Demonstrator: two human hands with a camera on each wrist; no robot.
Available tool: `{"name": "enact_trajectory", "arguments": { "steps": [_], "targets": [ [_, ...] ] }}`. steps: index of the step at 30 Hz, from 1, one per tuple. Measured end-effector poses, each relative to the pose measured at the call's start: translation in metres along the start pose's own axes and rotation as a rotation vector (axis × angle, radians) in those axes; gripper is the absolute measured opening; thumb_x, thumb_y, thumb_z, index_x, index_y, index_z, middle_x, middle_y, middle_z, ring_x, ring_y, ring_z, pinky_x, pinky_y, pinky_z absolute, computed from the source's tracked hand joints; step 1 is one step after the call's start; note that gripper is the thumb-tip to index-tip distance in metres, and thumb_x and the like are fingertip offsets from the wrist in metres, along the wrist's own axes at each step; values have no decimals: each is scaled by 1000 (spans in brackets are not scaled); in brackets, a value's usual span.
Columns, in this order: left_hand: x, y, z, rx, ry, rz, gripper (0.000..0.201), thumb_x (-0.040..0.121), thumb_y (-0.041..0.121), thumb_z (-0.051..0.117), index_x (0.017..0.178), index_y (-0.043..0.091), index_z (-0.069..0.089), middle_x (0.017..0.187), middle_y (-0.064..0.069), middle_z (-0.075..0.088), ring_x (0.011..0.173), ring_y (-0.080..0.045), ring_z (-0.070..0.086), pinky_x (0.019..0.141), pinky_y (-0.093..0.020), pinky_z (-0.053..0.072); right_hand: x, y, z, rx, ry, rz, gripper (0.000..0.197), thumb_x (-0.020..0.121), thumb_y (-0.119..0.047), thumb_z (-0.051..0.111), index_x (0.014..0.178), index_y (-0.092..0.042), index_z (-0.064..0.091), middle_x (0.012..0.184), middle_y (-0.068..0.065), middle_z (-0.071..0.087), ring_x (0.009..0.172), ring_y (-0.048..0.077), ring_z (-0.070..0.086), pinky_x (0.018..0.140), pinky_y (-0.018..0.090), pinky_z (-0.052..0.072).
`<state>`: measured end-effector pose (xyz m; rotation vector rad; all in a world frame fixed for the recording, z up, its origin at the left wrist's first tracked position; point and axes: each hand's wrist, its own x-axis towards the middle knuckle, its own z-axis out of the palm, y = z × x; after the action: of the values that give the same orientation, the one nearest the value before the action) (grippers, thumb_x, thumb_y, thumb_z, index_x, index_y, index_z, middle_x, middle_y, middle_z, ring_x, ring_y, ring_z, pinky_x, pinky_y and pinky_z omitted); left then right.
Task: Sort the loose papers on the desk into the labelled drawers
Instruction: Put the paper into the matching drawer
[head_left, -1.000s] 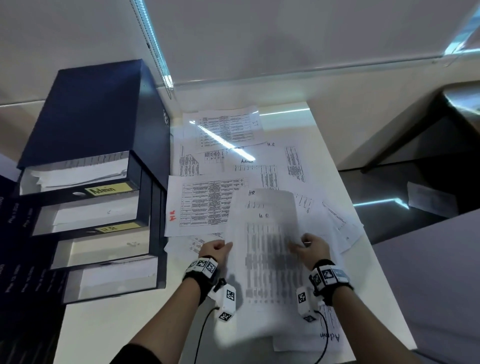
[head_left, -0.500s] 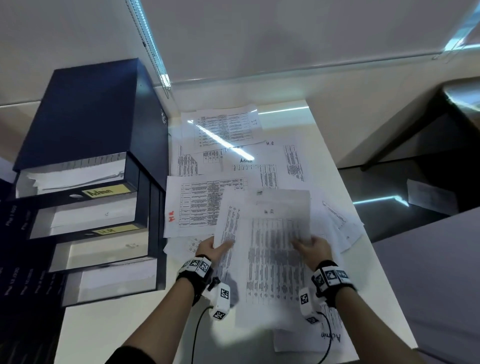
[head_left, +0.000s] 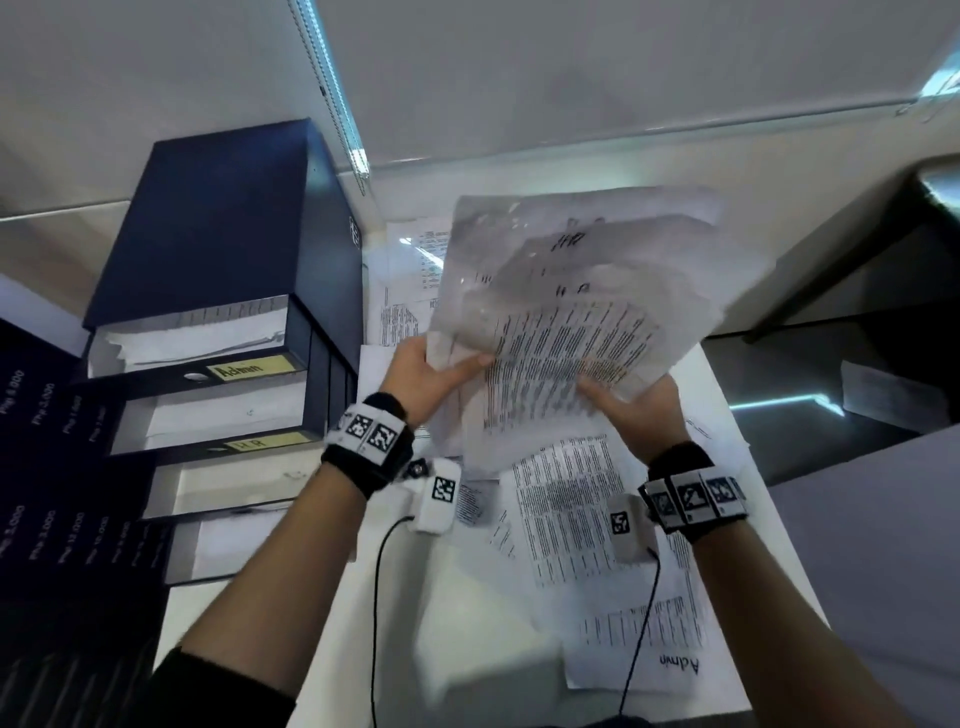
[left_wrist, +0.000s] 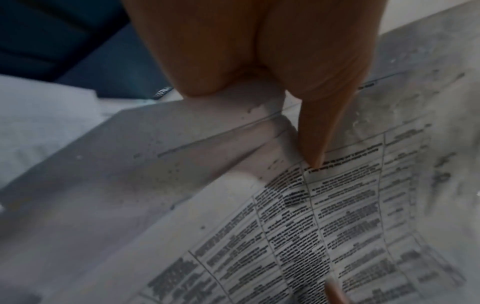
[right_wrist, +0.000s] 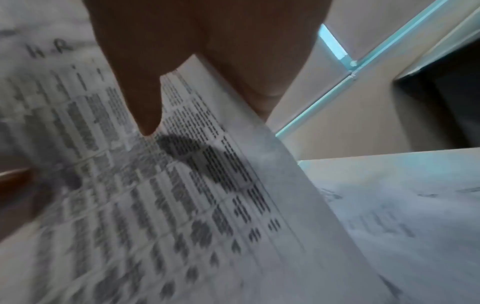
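A fanned bundle of printed sheets marked "HR" (head_left: 566, 312) is held up above the desk, tilted toward me. My left hand (head_left: 434, 371) pinches its left edge, thumb on the printed side (left_wrist: 311, 123). My right hand (head_left: 631, 402) pinches the lower right edge of the HR sheets (right_wrist: 182, 185), thumb on top. To the left stands a dark blue drawer unit (head_left: 223, 249) with several drawers pulled out. The top drawer bears the yellow label "Admin" (head_left: 249, 368), the second the label "HR" (head_left: 260, 442). Both hold white paper.
More loose papers (head_left: 571, 499) lie on the white desk (head_left: 270, 597) under my hands, one marked "Admin" (head_left: 678, 665) near the front edge. Others lie at the back beside the unit. The desk's right edge drops to a dark floor (head_left: 805, 374).
Both hands have lifted the bundle off the desk and raised it upright toward the camera; the sheets have fanned apart. The view has come closer.
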<state>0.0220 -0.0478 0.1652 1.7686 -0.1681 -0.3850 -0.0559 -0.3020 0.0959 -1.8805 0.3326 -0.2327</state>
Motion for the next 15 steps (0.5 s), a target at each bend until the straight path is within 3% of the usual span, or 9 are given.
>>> {"name": "enact_trajectory", "arguments": {
  "steps": [2,4,5,7,10,11,12,15],
  "targets": [
    [3,9,-5,68,-31,71,19,82,19,78,99,17,71,94,6,76,89,-5,71,77,-16,54,-13,-5,6,-21,23,-45,30,81,-33,78,84,-6,67,74,-7,70,74,11,71,67,30,60],
    [2,1,-3,170,-49,33,22,78,26,81,96,20,69,82,14,74,78,2,69,72,-16,55,-21,3,10,-50,81,-64,52,80,-45,76,80,6,64,71,15,69,72,34,69,62,48,58],
    [1,-12,-1,217,-57,-14,29,75,32,83,98,21,69,86,13,73,80,1,69,75,-21,57,-23,8,12,-75,77,-67,57,80,-48,75,83,8,64,74,21,69,73,39,68,63,51,58],
    [-7,-38,6,284,-62,-106,46,70,40,84,108,19,68,100,6,73,89,-6,69,82,-31,58,-31,9,14,-84,7,-30,40,81,-36,77,100,-3,67,86,10,72,81,25,71,73,41,60],
    [-25,-61,16,274,-11,-168,38,78,36,80,103,11,67,92,-5,72,68,-13,68,71,-35,58,-43,8,13,-106,-79,19,35,82,-23,78,112,-14,62,95,-5,69,88,10,68,75,27,59],
    [-29,-63,18,248,10,-185,35,81,34,77,104,10,66,89,-7,71,71,-23,68,69,-33,57,-47,8,13,-106,-93,33,33,82,-22,77,111,-14,62,94,-7,69,87,9,69,75,26,59],
    [-33,-67,18,203,27,-194,33,83,32,75,106,11,66,90,-8,72,77,-27,68,74,-33,57,-49,8,12,-113,-100,51,32,83,-22,76,110,-13,63,94,-6,69,87,10,69,75,27,60],
    [-41,-63,12,94,45,-175,27,83,31,75,108,22,67,103,2,74,95,-12,71,86,-29,56,-49,1,13,-94,-65,81,32,87,-23,72,114,-8,64,100,1,71,90,17,69,80,37,59]
  ]
}}
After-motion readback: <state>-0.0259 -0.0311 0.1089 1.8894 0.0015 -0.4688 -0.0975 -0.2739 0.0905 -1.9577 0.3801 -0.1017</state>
